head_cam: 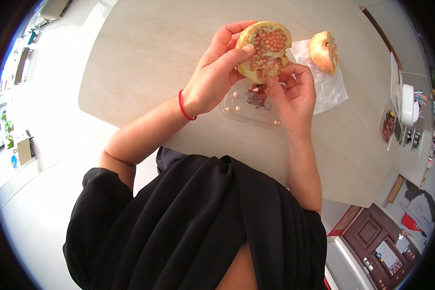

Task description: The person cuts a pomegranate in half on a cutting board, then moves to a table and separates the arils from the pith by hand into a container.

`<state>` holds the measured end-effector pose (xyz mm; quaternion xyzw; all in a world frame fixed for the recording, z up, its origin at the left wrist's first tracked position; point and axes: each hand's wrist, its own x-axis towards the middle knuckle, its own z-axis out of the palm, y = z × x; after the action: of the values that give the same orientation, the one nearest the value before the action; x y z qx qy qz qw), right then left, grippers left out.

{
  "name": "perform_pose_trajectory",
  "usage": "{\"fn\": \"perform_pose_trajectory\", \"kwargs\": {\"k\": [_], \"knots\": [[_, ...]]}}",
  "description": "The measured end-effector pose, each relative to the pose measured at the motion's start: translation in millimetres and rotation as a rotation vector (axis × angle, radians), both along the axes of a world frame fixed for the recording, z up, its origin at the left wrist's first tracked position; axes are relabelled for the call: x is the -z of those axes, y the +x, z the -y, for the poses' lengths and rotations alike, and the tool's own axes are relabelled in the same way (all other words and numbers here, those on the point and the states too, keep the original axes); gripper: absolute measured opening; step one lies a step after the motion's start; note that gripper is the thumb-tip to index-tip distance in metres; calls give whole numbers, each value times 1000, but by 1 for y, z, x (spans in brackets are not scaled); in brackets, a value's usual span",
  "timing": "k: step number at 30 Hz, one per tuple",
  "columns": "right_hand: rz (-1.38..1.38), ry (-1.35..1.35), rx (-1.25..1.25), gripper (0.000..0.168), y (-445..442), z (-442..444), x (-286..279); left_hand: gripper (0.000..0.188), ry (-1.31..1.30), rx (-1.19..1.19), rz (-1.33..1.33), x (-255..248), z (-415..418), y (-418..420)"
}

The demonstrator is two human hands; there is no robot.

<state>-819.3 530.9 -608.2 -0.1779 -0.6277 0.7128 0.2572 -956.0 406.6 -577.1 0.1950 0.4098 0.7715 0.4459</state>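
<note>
A halved pomegranate (266, 50), its cut face with pink arils turned up towards me, is held above the table. My left hand (221, 61) grips it from the left, thumb on the cut face and fingers behind the rind. The fingertips of my right hand (293, 88) pinch its lower right edge. Below lies a clear plastic tray (250, 121) with a printed cartoon figure and several loose arils (238, 108) in it; my hands and the fruit hide part of it. Another pomegranate piece (323, 52) rests on a white paper sheet (331, 88) to the right.
The pale tabletop (148, 61) spreads around my hands. Towards its right edge sit a clear container of dark reddish fruit (388, 125) and a white box (407, 105). A brown door (369, 232) is at the lower right, and a green plant (8, 128) at the far left.
</note>
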Motion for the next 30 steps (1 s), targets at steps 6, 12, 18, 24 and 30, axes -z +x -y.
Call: {"fn": "perform_pose_trajectory", "kwargs": {"k": [6,12,18,24,30], "knots": [[35,392,67,25,4,-11,7,46,-12,31,31,1,-1,-4],[0,472,142,24,1,-5,1,47,-17,77,138,4,-1,-11],[-60,-49,143,35,-9,7,-5,44,-47,92,131,0,1,-10],[-69,-134,138,34,-8,7,-5,43,-47,110,88,0,0,-8],[-82,-198,102,33,-7,5,-5,47,-42,137,55,4,0,-11]]}}
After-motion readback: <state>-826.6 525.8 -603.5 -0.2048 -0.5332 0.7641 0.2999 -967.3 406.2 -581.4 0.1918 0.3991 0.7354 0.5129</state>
